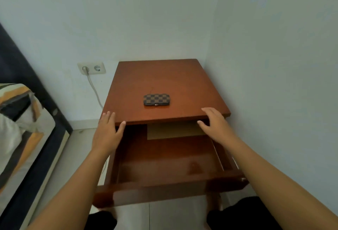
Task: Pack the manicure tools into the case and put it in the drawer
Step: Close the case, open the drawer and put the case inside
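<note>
Pale walls meet in a corner behind a small reddish-brown wooden desk (pixel 164 76), with a double wall socket (pixel 91 68) to its left carrying one plugged-in cable, and the edge of a bed (pixel 22 120) with striped bedding at far left. On the desk top, near its front centre, lies the closed checkered case (pixel 156 99), flat, clasp side toward the viewer, touched by neither hand. Below the top, the drawer (pixel 164 182) stands pulled well out; its interior shows bare wood, with a lighter panel visible at the back under the desk top. Both forearms extend forward from the lower corners of the view. The left hand (pixel 108 131) is palm down with fingers spread and straight, hovering at the desk's front left corner, thumb pointing toward the drawer opening. The right hand (pixel 215 123) is likewise palm down and spread, its fingers over the front right edge of the desk top, thumb lowered below that edge. Neither hand grips anything.
</note>
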A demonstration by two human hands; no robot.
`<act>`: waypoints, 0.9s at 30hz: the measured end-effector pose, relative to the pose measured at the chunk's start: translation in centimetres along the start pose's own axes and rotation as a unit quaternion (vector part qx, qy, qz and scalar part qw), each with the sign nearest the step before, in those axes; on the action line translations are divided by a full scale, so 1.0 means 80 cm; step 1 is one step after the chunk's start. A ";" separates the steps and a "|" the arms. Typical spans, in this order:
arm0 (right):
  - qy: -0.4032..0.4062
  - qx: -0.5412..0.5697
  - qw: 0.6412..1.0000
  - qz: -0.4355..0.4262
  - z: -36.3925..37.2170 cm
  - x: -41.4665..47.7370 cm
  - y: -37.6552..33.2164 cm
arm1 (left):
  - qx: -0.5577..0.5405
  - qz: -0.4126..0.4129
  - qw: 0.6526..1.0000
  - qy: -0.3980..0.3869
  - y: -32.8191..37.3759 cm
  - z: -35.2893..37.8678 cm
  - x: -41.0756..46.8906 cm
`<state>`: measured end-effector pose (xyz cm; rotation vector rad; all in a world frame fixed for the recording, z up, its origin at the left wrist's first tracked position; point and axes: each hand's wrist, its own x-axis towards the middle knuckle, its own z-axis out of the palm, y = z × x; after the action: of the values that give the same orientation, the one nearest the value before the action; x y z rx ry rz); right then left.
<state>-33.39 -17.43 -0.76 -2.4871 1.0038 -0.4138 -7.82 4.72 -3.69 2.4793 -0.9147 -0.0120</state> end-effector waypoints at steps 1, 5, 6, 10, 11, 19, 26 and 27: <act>-0.021 -0.006 1.000 -0.017 0.010 0.032 -0.013 | 0.022 0.007 1.000 -0.005 0.004 0.010 0.024; -0.067 -0.045 0.994 -0.070 0.031 0.101 -0.062 | 0.104 0.060 0.991 -0.051 0.026 0.031 0.068; -0.080 -0.052 0.992 -0.081 0.039 0.120 -0.071 | 0.119 0.062 0.989 -0.065 0.025 0.038 0.080; -0.150 -0.084 0.978 -0.118 0.070 0.176 -0.095 | 0.154 0.050 0.980 -0.114 0.020 0.059 0.107; -0.165 -0.094 0.974 -0.125 0.076 0.186 -0.097 | 0.156 0.042 0.980 -0.115 0.018 0.062 0.108; -0.161 -0.079 0.974 -0.141 0.106 0.189 -0.101 | 0.160 0.041 0.983 -0.086 0.013 0.069 0.105; -0.065 -0.058 0.982 -0.169 0.107 0.076 -0.086 | 0.148 0.051 0.985 -0.077 0.012 0.070 0.104; -0.055 -0.058 0.981 -0.178 0.108 0.060 -0.083 | 0.149 0.053 0.984 -0.079 0.011 0.070 0.104</act>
<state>-22.56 -14.16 -4.49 -2.7688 0.5515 -0.3251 -2.89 -3.45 -6.87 2.7305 -1.1903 -0.0397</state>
